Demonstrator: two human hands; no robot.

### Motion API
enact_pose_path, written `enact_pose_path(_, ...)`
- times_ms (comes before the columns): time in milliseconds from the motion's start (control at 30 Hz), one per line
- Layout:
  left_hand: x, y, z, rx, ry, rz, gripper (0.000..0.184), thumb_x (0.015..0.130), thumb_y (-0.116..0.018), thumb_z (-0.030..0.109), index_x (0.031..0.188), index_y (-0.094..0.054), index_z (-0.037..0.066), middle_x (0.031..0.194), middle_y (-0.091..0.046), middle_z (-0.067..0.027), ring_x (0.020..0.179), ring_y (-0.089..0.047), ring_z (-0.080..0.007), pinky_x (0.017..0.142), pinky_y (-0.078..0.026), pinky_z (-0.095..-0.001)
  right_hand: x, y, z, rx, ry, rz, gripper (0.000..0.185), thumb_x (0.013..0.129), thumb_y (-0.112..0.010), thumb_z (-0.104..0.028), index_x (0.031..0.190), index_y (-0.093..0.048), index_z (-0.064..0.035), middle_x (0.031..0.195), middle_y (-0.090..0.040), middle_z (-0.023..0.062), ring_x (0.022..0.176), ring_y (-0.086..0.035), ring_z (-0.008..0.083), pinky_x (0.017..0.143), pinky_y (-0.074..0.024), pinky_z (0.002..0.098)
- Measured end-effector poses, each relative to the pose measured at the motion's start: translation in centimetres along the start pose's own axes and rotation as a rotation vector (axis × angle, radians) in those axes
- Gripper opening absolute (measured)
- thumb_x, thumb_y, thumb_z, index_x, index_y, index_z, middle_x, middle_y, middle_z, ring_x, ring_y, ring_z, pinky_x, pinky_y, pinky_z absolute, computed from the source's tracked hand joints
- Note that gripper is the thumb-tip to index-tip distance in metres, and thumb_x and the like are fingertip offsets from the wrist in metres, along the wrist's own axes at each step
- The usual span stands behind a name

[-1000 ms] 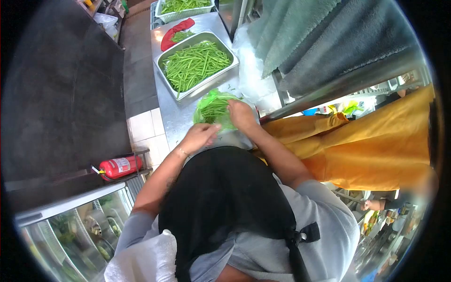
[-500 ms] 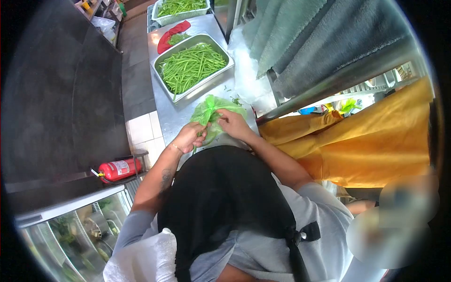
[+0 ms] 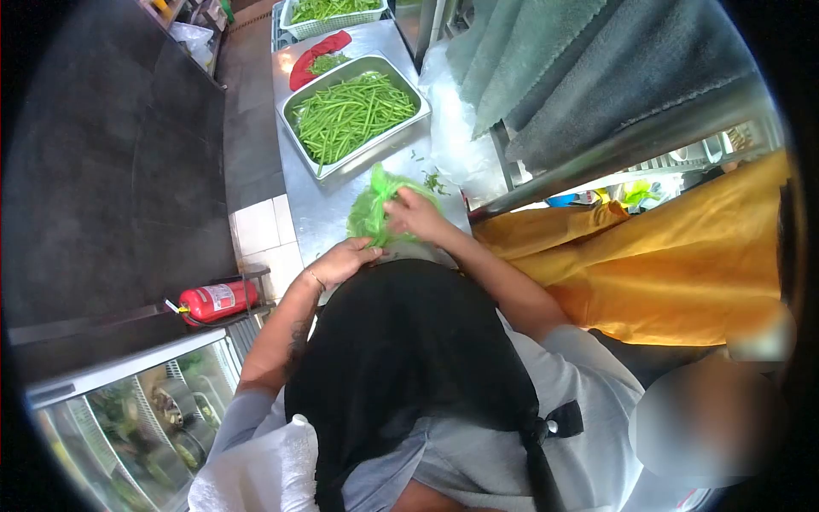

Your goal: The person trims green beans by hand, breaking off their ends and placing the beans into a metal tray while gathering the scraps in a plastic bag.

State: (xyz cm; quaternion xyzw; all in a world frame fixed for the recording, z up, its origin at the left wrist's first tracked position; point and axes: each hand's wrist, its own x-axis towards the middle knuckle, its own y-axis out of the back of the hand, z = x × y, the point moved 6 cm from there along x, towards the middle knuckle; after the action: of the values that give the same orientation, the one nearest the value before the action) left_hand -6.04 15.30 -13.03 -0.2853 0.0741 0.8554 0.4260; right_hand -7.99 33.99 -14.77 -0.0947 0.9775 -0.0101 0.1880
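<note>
A green plastic bag [image 3: 367, 212] with green beans in it lies on the steel table near its front edge, its top gathered upward. At the bag's lower left, my left hand [image 3: 343, 259] has its thumb and fingers closed on the bag's edge. My right hand [image 3: 415, 215] is over the bag's right side, blurred, and whether it grips the plastic does not show clearly. Just beyond the bag stands a steel tray [image 3: 322, 172] full of green beans [image 3: 354, 118]. Small green scraps [image 3: 433, 182] lie to the right of the bag.
A red cloth [image 3: 303, 72] and a white basket of beans [image 3: 333, 28] are at the far end of the steel table [image 3: 328, 205]. Clear plastic [image 3: 456, 128] and hanging towels [image 3: 546, 77] border the right. A fire extinguisher [image 3: 218, 302] is at left; a blurred person [image 3: 708, 418] is at lower right.
The bag's open top has been drawn over the beans and gathered. My left hand has moved down to the bag's lower edge, while my right hand has shifted left over the bag.
</note>
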Motion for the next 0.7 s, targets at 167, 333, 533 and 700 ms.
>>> enact_pose_path(167, -3.2, 1.4, 4.4, -0.052, 0.107, -0.171, 0.028, 0.11, -0.058, 0.022, 0.125, -0.069, 0.001, 0.075, -0.055, 0.0033, 0.051, -0.036, -0.0043, 0.043, -0.026, -0.0215, 3.8, 4.0, -1.6, -0.635, 0.111, 0.272, 0.031, 0.103, -0.069, -0.03, 0.105, -0.07, 0.0016, 0.085, -0.071, 0.0152, 0.074, -0.073, 0.0214, 0.066, -0.0582, 0.0367)
enact_pose_path(333, -5.3, 7.1, 9.2, -0.566, -0.431, 0.209, 0.022, 0.111, -0.056, 0.022, 0.12, -0.062, 0.003, 0.088, -0.062, -0.0026, 0.059, -0.043, -0.007, 0.049, -0.033, -0.0214, -0.1, 2.9, -5.5, -0.814, 0.22, 0.298, 0.03, 0.096, -0.07, -0.031, 0.09, -0.077, -0.0028, 0.088, -0.074, 0.021, 0.084, -0.073, 0.0381, 0.079, -0.0562, 0.0488)
enact_pose_path(533, -7.1, 7.7, 8.1, -0.764, -0.482, 0.299, 0.022, 0.112, -0.054, 0.025, 0.122, -0.06, 0.007, 0.092, -0.056, -0.003, 0.061, -0.041, -0.0075, 0.05, -0.031, -0.021, -3.8, 0.1, -1.5, -0.464, 0.081, -0.019, 0.02, 0.091, -0.077, -0.022, 0.103, -0.079, -0.006, 0.089, -0.078, 0.0121, 0.077, -0.073, 0.0218, 0.077, -0.0575, 0.0354)
enact_pose_path(700, -5.6, 6.6, 7.6, -1.104, -0.529, 0.14, 0.028, 0.115, -0.048, 0.031, 0.122, -0.057, 0.006, 0.087, -0.048, -0.0012, 0.06, -0.037, -0.0081, 0.049, -0.03, -0.0217, -4.9, -4.0, -5.7, -0.224, 0.214, -0.155, 0.037, 0.088, -0.083, -0.027, 0.119, -0.076, -0.0071, 0.121, -0.076, 0.0128, 0.107, -0.07, 0.0237, 0.096, -0.0559, 0.0351)
